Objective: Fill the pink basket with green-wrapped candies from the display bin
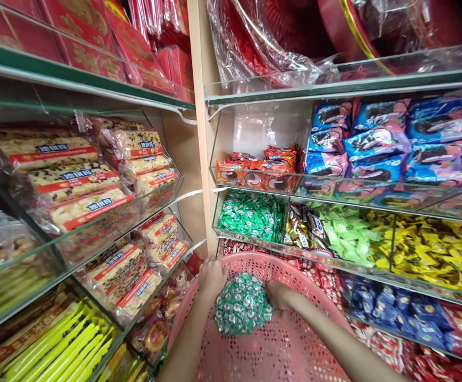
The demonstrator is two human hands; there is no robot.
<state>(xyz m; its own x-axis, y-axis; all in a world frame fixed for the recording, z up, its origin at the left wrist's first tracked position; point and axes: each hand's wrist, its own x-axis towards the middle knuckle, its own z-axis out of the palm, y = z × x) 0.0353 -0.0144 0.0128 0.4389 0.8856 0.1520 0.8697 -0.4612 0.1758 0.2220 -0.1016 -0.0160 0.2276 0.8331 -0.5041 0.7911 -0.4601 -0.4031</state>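
A large pink perforated plastic basket (247,355) is in front of me below the shelves. Inside it lies a rounded heap of green-wrapped candies (244,305); whether a clear bag surrounds them I cannot tell. My left hand (212,276) is closed over the basket's far left rim, fingers bent over the edge. Down inside the basket, my right hand (281,295) touches the right side of the heap, its fingers hidden behind the candies. Just beyond the far rim, a glass-fronted shelf bin holds similar green candies (250,215).
Glass shelves with packaged sachima bars (75,175) stand close on the left. A post (202,132) marks the corner. To the right are bins of yellow candies (438,252), pale green candies (346,233) and blue cookie packs (374,138). Red plastic-wrapped items (279,37) fill the upper shelf.
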